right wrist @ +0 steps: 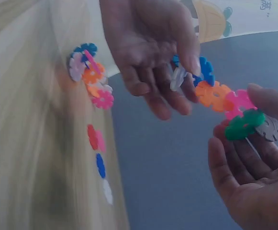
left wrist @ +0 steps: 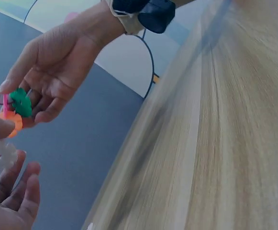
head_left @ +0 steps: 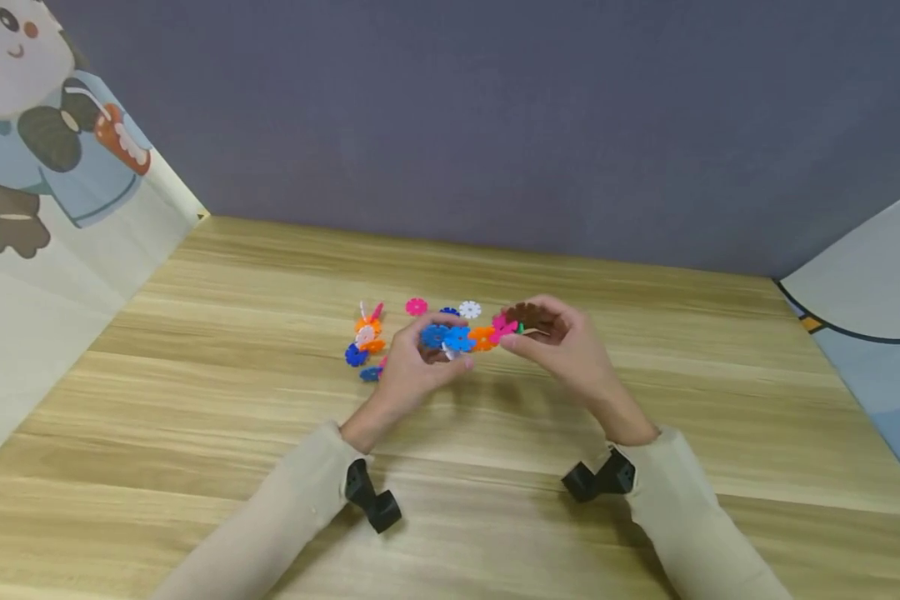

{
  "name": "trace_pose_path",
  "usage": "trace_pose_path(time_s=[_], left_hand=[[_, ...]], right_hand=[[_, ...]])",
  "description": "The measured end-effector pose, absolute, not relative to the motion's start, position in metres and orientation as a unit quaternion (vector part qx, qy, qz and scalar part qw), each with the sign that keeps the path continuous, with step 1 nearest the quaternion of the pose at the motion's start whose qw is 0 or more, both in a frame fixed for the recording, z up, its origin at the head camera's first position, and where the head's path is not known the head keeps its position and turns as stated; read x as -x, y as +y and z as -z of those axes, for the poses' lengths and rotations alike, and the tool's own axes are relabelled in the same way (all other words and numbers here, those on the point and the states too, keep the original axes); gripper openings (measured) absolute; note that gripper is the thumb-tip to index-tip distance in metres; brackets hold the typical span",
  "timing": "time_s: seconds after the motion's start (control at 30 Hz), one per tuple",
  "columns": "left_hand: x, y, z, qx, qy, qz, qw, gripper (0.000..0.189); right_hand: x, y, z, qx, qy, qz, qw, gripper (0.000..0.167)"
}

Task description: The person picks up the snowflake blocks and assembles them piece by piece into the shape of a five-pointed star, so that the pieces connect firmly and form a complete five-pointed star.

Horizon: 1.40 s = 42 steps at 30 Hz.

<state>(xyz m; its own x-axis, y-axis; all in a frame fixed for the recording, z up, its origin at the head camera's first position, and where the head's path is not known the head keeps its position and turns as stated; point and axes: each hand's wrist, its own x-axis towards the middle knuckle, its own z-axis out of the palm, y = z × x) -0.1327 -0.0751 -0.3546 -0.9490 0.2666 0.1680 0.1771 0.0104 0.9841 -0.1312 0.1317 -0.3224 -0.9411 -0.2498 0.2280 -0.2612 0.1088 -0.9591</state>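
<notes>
Both hands hold a chain of slotted plastic snowflake discs just above the wooden table. My left hand [head_left: 408, 367] grips the chain's left end by a blue disc [head_left: 459, 338], thumb in front; a white disc [left wrist: 4, 155] sticks out beside it. At the right end, my right hand [head_left: 573, 354] pinches a pink disc [head_left: 503, 327] with the thumb. A green disc [right wrist: 245, 124] and a brown disc [head_left: 525, 314] sit by its fingers. Between the hands, an orange disc [head_left: 482, 338] links blue to pink. Fingers partly cover both ends.
A cluster of joined discs [head_left: 367, 336] lies on the table [head_left: 270, 467] beyond the left hand, partly hidden by it. Behind the chain lie a loose pink disc [head_left: 416, 307], a white disc [head_left: 470, 309] and a red disc [right wrist: 92, 137]. A grey panel [head_left: 480, 125] borders the back.
</notes>
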Motion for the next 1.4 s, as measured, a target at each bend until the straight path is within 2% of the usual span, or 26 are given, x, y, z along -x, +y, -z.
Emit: trace_pose_path(time_s=[0.3, 0.47, 0.6, 0.93, 1.17, 1.4], left_hand=[[0.136, -0.077, 0.358, -0.229, 0.718, -0.657, -0.002, 0.043], [0.135, -0.076, 0.357, -0.253, 0.739, -0.623, 0.021, 0.043], [0.133, -0.074, 0.357, -0.252, 0.754, -0.605, 0.045, 0.041], [0.132, -0.073, 0.357, -0.228, 0.734, -0.639, 0.041, 0.034], [0.132, -0.073, 0.356, -0.214, 0.726, -0.651, 0.056, 0.031], [0.132, -0.074, 0.356, -0.246, 0.727, -0.639, 0.053, 0.035]], right_hand=[[0.13, 0.134, 0.319, -0.196, -0.766, -0.613, 0.0, 0.035], [0.129, 0.129, 0.32, -0.222, -0.795, -0.564, -0.011, 0.036], [0.128, 0.126, 0.32, -0.232, -0.804, -0.547, -0.019, 0.036], [0.127, 0.125, 0.318, -0.245, -0.799, -0.548, -0.044, 0.046], [0.127, 0.13, 0.315, -0.254, -0.8, -0.539, -0.068, 0.044], [0.127, 0.133, 0.314, -0.26, -0.809, -0.525, -0.048, 0.04]])
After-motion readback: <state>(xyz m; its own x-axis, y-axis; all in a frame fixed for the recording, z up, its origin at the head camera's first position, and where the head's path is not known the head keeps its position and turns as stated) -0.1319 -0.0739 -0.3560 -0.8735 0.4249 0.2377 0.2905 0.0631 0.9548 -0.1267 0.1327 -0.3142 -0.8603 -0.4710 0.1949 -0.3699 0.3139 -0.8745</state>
